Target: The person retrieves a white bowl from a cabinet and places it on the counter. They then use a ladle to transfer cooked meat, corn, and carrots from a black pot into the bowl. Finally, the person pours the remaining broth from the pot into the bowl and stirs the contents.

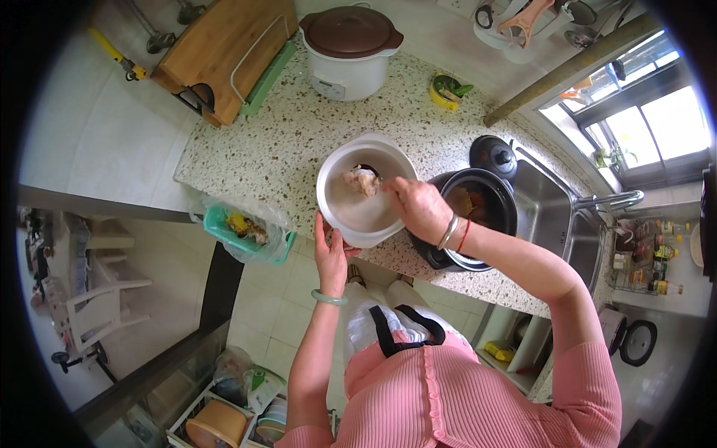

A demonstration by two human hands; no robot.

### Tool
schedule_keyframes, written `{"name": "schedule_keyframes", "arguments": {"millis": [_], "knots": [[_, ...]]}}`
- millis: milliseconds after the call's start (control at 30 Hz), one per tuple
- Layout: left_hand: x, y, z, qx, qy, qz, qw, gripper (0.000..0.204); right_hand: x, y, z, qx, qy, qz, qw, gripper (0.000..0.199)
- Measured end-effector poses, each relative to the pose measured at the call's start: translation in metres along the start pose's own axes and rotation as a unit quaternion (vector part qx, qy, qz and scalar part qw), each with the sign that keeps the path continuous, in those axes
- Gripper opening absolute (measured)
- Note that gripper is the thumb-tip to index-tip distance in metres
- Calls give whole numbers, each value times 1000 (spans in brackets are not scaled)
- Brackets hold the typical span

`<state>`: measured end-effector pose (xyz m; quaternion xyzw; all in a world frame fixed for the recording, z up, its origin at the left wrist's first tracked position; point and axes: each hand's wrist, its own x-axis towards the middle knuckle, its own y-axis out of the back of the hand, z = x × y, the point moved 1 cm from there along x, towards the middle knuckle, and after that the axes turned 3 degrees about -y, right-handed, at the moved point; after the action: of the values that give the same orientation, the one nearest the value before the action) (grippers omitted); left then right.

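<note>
A deep white pot (334,160) stands on the speckled counter in front of me. Inside it, pale chunks of meat (364,181) lie against a small dark-edged shape. My left hand (330,254) grips the pot's near-left side, fingers along the outer wall and thumb by the rim. Over the pot's right rim reaches my right hand (422,209), its fingers closed beside the meat; what they hold is too small to name. Just right of it, partly under my right forearm, sits a black pot (510,216) with brownish food inside.
A black lid (494,158) lies beside the steel sink (549,201). Farther back stand a white electric cooker (347,75) with a brown lid, a small yellow bowl (444,104) with green pieces, and wooden cutting boards (224,56). A lined green scrap bin (216,224) hangs at the counter's left edge.
</note>
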<state>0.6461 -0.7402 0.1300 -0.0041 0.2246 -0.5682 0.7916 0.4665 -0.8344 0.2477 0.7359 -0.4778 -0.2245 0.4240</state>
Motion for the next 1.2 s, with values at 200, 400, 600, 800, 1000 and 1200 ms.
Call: {"name": "schedule_keyframes", "arguments": {"millis": [200, 400, 600, 800, 1000, 1200], "knots": [[1, -1, -3, -13, 10, -3, 1000, 56, -22, -23, -11, -190, 170, -15, 967, 13], [-2, -6, 5, -5, 3, -8, 1000, 52, -33, -24, -23, -273, 219, -45, 936, 27], [0, -1, 0, -19, 8, -11, 1000, 56, -31, 0, -21, -197, 229, 10, 953, 24], [-7, -3, 6, 61, -39, 56, 996, 55, -38, 45, -2, 289, -154, 67, 943, 22], [-29, -15, 21, 103, -170, 112, 974, 32, -99, 151, 15, 414, -194, 146, 877, 30], [-59, -74, 30, 87, -52, -80, 992, 22, -168, 187, 36, 46, -62, 65, 995, 17]]}}
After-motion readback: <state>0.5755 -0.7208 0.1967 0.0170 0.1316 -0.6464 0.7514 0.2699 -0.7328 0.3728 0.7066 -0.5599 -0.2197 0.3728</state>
